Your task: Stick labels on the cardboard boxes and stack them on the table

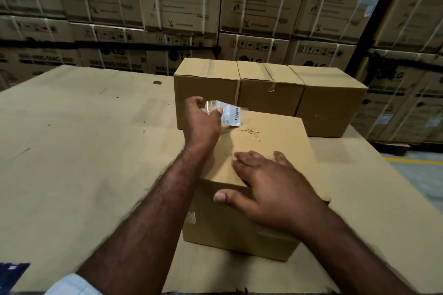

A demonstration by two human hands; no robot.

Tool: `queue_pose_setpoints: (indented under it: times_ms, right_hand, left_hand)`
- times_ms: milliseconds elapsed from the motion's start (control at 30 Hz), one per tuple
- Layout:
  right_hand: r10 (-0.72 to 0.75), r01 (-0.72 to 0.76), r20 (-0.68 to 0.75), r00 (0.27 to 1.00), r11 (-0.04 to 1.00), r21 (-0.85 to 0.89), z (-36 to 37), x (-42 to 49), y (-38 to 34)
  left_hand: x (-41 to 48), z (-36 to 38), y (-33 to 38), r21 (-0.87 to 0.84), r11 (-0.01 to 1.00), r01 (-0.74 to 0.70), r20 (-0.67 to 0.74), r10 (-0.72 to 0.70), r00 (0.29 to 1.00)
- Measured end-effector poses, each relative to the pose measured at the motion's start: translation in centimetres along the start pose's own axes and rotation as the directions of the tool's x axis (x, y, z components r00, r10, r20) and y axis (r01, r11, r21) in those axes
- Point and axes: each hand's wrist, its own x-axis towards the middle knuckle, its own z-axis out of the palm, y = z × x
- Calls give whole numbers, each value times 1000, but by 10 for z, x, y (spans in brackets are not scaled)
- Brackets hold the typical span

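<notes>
Three boxes (271,88) just behind the near box (275,141)

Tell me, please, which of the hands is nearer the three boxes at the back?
Left. The left hand pinches a label just before the back boxes; the right hand rests on the near box at its front edge.

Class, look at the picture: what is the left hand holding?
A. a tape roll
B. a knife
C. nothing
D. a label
D: the left hand pinches a white printed label above the near box.
</notes>
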Motion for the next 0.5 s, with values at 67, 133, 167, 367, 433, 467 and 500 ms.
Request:
queue_pose_setpoints:
  times_ms: [67, 133, 167, 367, 433, 467, 500]
  right_hand:
    - [34, -33, 24, 999, 999, -14, -4, 3, -1]
    - [58, -59, 27, 998, 998, 12, -3, 21, -4]
    - [65, -66, 26, 998, 998, 21, -1, 30, -6]
    - [57, -57, 7, 998, 998, -9, 2, 16, -4]
    - [62, -61, 35, 997, 998, -35, -2, 2, -4]
    - [70, -67, 49, 996, 997, -43, -3, 1, -5]
    - [77, -75, 58, 995, 997, -36, -4, 6, -5]
  left_hand:
    - [-2, 2, -1, 12, 1000, -14, 36, 13, 999]
    - [-4, 1, 0, 17, 1000, -14, 45, 13, 999]
    - [-5, 0, 1, 16, 1000, -5, 41, 5, 999]
    - [-8, -3, 6, -10, 1000, 17, -13, -18, 1000]
    - [-8, -3, 6, -19, 999, 32, -2, -32, 999]
    - [-8, -3, 7, -26, 999, 36, 4, -36, 999]
    - [-9, -3, 7, -23, 999, 35, 7, -35, 999]
